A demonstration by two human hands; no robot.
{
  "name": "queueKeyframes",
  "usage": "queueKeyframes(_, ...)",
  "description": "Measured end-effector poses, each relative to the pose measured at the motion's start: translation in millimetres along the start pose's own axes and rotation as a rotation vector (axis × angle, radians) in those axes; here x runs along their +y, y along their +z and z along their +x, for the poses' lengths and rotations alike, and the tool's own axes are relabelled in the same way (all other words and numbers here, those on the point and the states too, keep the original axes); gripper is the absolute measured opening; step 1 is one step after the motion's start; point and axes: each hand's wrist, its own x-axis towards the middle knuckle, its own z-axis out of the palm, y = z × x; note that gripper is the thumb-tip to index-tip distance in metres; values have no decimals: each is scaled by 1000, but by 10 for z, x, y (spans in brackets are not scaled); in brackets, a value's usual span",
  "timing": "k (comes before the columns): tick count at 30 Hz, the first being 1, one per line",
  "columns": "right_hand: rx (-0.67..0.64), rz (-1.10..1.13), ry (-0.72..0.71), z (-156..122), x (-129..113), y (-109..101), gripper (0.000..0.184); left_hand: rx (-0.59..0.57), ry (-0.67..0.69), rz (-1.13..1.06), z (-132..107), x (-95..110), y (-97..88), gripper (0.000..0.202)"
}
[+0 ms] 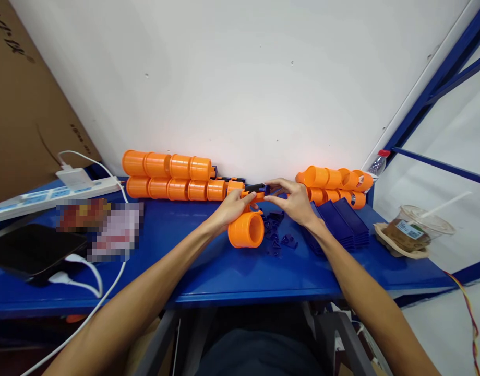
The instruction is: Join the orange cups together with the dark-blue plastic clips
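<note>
Left hand (232,207): fingers closed on orange part (260,197)
Right hand (294,200): fingers slightly parted, blue clip (267,189) between
Cup (239,233): left hand's five o'clock

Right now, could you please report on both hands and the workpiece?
Left hand gripping orange piece; right hand pinching dark blue part. Orange cup just below left hand. Small blue pieces lying close by.

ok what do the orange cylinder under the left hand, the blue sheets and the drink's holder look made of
Orange cylinder: probably glossy moulded plastic, judging by its bright highlights and raised rim.
Blue sheets: likely smooth, thin plastic, evenly coloured; painted metal is possible.
Drink's holder: seemingly paper pulp, matte and beige.
</note>
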Motion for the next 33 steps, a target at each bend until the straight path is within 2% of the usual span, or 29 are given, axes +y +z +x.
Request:
queueKeyframes(4, 43, -103, -91, -42, -2, 38, 24, 42, 91, 109, 14, -15, 1, 13)
queueKeyframes(9, 127, -85, -82, -90, -29, 92, 18, 53, 132, 64, 2, -22, 45, 20)
queueKeyframes(13, 174, 108, -2, -85, -105, 127, 11, 96, 229, 62, -22, -25, 70, 29)
queueKeyframes(16, 206, 332, 117, -33, -89, 127, 19, 57, 320, 73, -57, -29, 79, 41)
queueKeyframes(18, 150, 492, 195, 7, -33, 114, 31, 5, 358, 75, -83, -32, 84, 51)
queueKeyframes(21, -91, 690, 298, 37, 53, 87, 45, -22, 410, 139, -108, -37, 87, 63)
queueKeyframes(23, -192, 761, 316, 33, 76, 72, 47, -35, 429, 182, -112, -46, 90, 68)
queueKeyframes(29, -274, 818, 288, -3, 0, 67, 49, -141, 394, 113, -107, -98, 125, 76)
queueKeyframes(33, -229, 827, 290, -8, -15, 106, 48, -187, 360, 29, -113, -95, 151, 80)
